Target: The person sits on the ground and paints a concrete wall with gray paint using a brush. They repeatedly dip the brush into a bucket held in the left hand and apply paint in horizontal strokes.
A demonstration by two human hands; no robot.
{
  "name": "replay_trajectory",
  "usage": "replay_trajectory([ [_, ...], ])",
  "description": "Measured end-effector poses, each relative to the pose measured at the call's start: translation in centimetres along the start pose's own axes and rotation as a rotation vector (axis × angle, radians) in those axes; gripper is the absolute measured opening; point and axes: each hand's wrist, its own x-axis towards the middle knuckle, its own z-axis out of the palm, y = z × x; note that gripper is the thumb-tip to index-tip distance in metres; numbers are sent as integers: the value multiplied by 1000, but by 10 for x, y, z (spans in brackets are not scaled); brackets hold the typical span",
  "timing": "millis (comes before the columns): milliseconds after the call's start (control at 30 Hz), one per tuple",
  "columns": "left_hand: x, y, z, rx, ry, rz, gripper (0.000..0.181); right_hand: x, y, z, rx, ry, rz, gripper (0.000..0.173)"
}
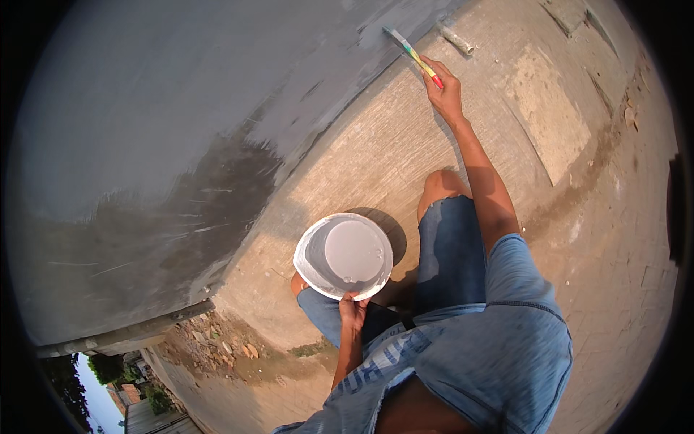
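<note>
My right hand (445, 93) grips the handle of a paintbrush (416, 57), which is striped yellow, green and red. Its bristle end meets the lower part of a wall (179, 97) coated in grey, near the wall's foot. A white plastic bucket (312, 282) holds light grey paint (352, 250). My left hand (353, 312) grasps the near rim of this bucket, thumb over the edge, above my bent knee. Wet-looking lighter grey covers much of the wall, while a darker patch with streaky brush marks shows lower down.
A short pipe (456, 40) sticks out at the wall's foot beyond the brush. Rough concrete (336, 168) runs along the wall, with a paler slab patch (547, 114) to the right. Rubble and dry leaves (225, 344) lie past the wall's end at lower left.
</note>
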Motion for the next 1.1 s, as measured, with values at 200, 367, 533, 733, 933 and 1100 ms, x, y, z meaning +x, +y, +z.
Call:
replay_trajectory([
  [200,7,-1,-11,-38,-18,-13,49,-8,-23,49,21,131,-133,34],
  [367,5,0,-10,-35,-32,-16,45,-70,-76,74,232,-283,-303,38],
  [533,7,1,-12,-35,-31,-20,42,-29,-59,48,237,-316,-221,38],
  [733,2,0,-4,-28,-21,-6,41,22,-11,6,-11,176,-108,32],
  [933,2,-1,-4,-9,-6,8,41,-23,-58,61,90,31,-197,38],
  [1100,6,-2,-12,-41,-20,-20,46,-54,-98,63,246,-330,-360,40],
])
